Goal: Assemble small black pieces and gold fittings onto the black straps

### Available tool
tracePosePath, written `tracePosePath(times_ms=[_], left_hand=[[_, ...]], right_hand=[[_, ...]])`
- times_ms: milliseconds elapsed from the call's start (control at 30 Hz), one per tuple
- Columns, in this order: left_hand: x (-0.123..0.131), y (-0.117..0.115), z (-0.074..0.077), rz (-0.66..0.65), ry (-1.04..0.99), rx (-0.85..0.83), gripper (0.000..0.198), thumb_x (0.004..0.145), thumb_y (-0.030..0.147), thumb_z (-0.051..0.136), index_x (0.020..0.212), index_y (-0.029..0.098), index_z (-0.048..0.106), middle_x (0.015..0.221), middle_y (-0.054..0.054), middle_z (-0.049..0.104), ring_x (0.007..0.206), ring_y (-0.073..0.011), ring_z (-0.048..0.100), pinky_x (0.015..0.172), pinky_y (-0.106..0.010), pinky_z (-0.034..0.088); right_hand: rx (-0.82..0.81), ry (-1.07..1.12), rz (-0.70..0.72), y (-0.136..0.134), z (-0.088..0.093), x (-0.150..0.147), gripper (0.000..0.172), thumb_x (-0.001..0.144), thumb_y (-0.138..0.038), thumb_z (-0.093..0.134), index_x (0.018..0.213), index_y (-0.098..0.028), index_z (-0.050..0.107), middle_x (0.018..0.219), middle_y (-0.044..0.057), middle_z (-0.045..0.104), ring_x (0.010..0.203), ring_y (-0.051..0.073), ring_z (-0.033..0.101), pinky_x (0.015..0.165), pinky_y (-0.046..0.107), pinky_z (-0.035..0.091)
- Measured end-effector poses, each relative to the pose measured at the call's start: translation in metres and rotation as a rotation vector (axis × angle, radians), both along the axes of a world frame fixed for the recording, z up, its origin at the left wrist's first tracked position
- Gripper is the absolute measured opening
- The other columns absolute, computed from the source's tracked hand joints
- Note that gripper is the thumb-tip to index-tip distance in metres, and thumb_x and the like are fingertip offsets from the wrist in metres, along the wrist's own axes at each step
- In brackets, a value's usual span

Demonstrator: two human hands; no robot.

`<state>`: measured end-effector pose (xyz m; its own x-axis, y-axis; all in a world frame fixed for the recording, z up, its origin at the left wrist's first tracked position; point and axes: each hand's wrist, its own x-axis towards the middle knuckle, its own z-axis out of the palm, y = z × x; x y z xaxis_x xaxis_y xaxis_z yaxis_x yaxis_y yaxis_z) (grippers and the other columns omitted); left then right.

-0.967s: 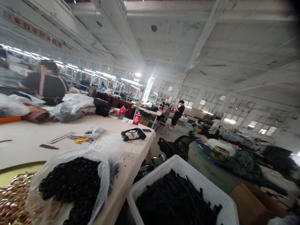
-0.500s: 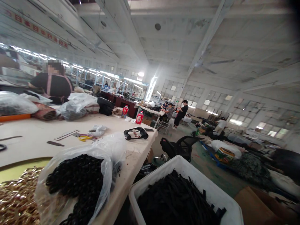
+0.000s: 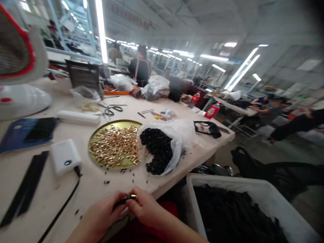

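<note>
A single head-worn camera looks forward and down from the person's seat at the near edge of the pale work table (image 3: 83, 189). It sits close above the person's own two hands, which enter at the bottom edge. It faces along the table toward the far end of the hall, tilted slightly, blurring the right side.

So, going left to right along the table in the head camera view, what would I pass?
Black strip → white power bank → round gold tray of brass-coloured pieces → clear bag of black pieces → black headset near the table's far corner → off the table, white bin of black strips.
</note>
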<state>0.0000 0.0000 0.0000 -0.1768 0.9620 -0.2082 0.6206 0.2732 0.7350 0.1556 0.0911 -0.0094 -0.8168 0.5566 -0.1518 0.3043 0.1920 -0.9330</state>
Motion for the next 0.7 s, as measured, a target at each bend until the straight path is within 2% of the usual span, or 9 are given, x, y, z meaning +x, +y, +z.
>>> tracePosePath(times_ms=[67, 133, 167, 200, 267, 333, 400, 567, 700], left_hand=[[0.001, -0.006, 0.006, 0.020, -0.035, -0.069, 0.033, 0.077, 0.028, 0.049, 0.109, 0.023, 0.056, 0.097, -0.003, 0.069, 0.092, -0.0215, 0.062, 0.077, -0.029, 0.045], [0.000, -0.007, 0.015, 0.023, -0.018, -0.128, 0.027, 0.076, 0.029, 0.048, 0.100, 0.022, 0.059, 0.089, -0.002, 0.069, 0.085, -0.0216, 0.063, 0.071, -0.028, 0.043], [-0.001, -0.008, 0.019, 0.011, -0.003, -0.160, 0.022, 0.077, 0.031, 0.047, 0.091, 0.022, 0.061, 0.082, -0.002, 0.069, 0.078, -0.0213, 0.063, 0.066, -0.027, 0.042], [-0.002, -0.008, 0.022, -0.004, 0.008, -0.183, 0.021, 0.078, 0.033, 0.045, 0.083, 0.022, 0.062, 0.076, -0.001, 0.068, 0.072, -0.0208, 0.062, 0.062, -0.027, 0.040], [-0.005, -0.010, 0.025, -0.032, -0.027, -0.171, 0.025, 0.081, 0.034, 0.041, 0.079, 0.021, 0.063, 0.077, -0.001, 0.067, 0.071, -0.0199, 0.060, 0.062, -0.026, 0.040], [-0.007, -0.010, 0.024, -0.036, -0.097, -0.089, 0.027, 0.081, 0.030, 0.041, 0.089, 0.021, 0.064, 0.090, -0.002, 0.068, 0.081, -0.0192, 0.060, 0.071, -0.026, 0.042], [-0.008, -0.010, 0.021, -0.005, -0.108, -0.036, 0.027, 0.080, 0.028, 0.042, 0.090, 0.019, 0.065, 0.093, -0.003, 0.068, 0.084, -0.0184, 0.060, 0.074, -0.024, 0.042], [-0.009, -0.011, 0.016, 0.101, -0.003, -0.033, 0.025, 0.081, 0.031, 0.044, 0.078, 0.019, 0.066, 0.077, 0.000, 0.068, 0.070, -0.0165, 0.060, 0.060, -0.023, 0.040], [-0.028, -0.015, 0.022, 0.191, 0.125, 0.012, 0.024, 0.084, 0.036, 0.045, 0.090, 0.023, 0.065, 0.089, 0.000, 0.068, 0.082, -0.0174, 0.061, 0.070, -0.023, 0.042]], right_hand=[[-0.194, 0.066, 0.067, -0.001, -0.005, -0.001, 0.011, 0.083, -0.029, 0.049, 0.087, -0.019, 0.052, 0.064, -0.003, 0.053, 0.057, 0.011, 0.048, 0.054, 0.021, 0.038], [-0.345, 0.104, 0.106, -0.001, -0.008, -0.002, 0.017, 0.085, -0.034, 0.045, 0.087, -0.018, 0.050, 0.061, -0.003, 0.052, 0.054, 0.011, 0.048, 0.053, 0.022, 0.039], [-0.345, 0.110, 0.105, -0.001, -0.007, -0.002, 0.019, 0.086, -0.036, 0.044, 0.088, -0.018, 0.050, 0.063, -0.002, 0.053, 0.055, 0.011, 0.049, 0.054, 0.022, 0.040], [-0.276, 0.113, 0.090, -0.001, -0.007, -0.004, 0.019, 0.086, -0.034, 0.044, 0.090, -0.017, 0.052, 0.067, -0.001, 0.055, 0.059, 0.012, 0.051, 0.057, 0.023, 0.041], [0.013, 0.109, 0.096, 0.001, -0.002, -0.008, 0.020, 0.083, -0.026, 0.052, 0.100, -0.017, 0.054, 0.086, 0.005, 0.060, 0.075, 0.015, 0.055, 0.067, 0.026, 0.043], [0.362, 0.075, 0.190, 0.002, 0.004, -0.015, 0.032, 0.077, -0.018, 0.060, 0.108, -0.020, 0.055, 0.102, 0.007, 0.059, 0.090, 0.019, 0.054, 0.078, 0.031, 0.042], [0.619, 0.000, 0.314, 0.003, 0.009, -0.022, 0.032, 0.076, -0.017, 0.064, 0.106, -0.021, 0.057, 0.101, 0.007, 0.062, 0.091, 0.022, 0.054, 0.079, 0.033, 0.041], [0.897, -0.086, 0.371, 0.010, 0.008, -0.036, 0.021, 0.079, -0.027, 0.063, 0.099, -0.023, 0.059, 0.087, 0.003, 0.065, 0.081, 0.023, 0.056, 0.069, 0.033, 0.042], [1.054, -0.171, 0.321, 0.023, -0.009, -0.049, 0.032, 0.075, -0.025, 0.068, 0.106, -0.025, 0.059, 0.086, 0.004, 0.065, 0.080, 0.026, 0.058, 0.067, 0.035, 0.044]])
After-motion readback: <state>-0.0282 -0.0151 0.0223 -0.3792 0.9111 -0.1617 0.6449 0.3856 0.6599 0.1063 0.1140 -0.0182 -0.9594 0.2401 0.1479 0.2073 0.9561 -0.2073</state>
